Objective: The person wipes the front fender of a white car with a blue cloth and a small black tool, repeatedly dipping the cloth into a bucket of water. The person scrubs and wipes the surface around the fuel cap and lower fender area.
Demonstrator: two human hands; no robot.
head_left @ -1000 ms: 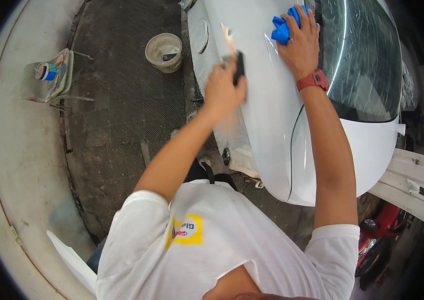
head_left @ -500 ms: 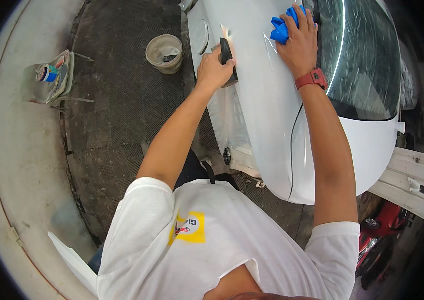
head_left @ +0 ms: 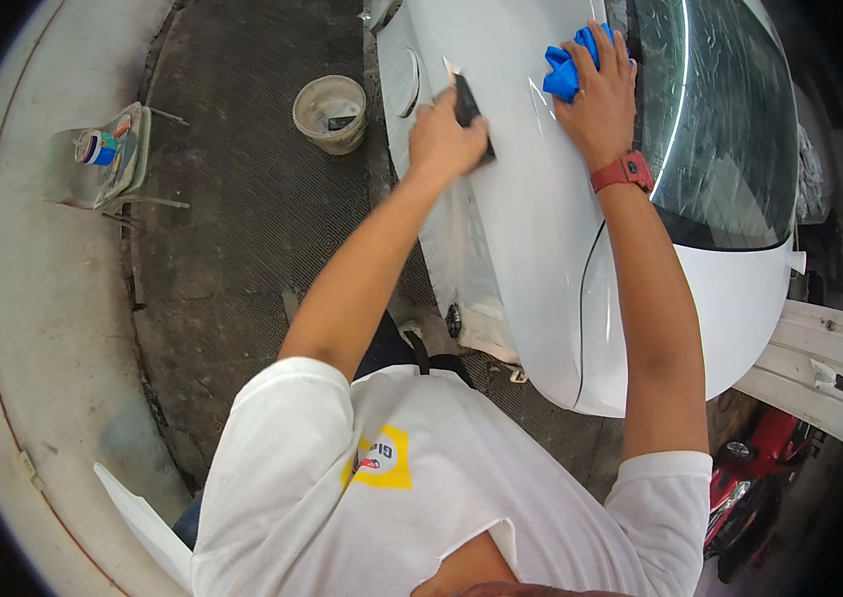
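Note:
The fingers of my left hand (head_left: 444,141) are wrapped round a dark, narrow sanding block (head_left: 468,103), which lies flat against the white car body (head_left: 531,234). Just beyond the block, a small bare, brownish patch (head_left: 452,70) shows in the white paint. My right hand (head_left: 600,109) presses a crumpled blue cloth (head_left: 562,80) onto the car beside the edge of the glass (head_left: 715,129). A red watch sits on my right wrist. The block's underside is hidden, and my left hand is slightly blurred.
A pale bucket (head_left: 332,141) with a dark block in it stands on the dark floor. Further left, a chair (head_left: 131,184) holds a can (head_left: 96,147). White panels (head_left: 814,343) and a red vehicle (head_left: 769,443) are at the right. A pale wall (head_left: 33,298) curves along the left.
My left hand has slid the sanding block a little rightward and nearer to me along the car. The right hand stays on the blue cloth; the whole view has shifted slightly.

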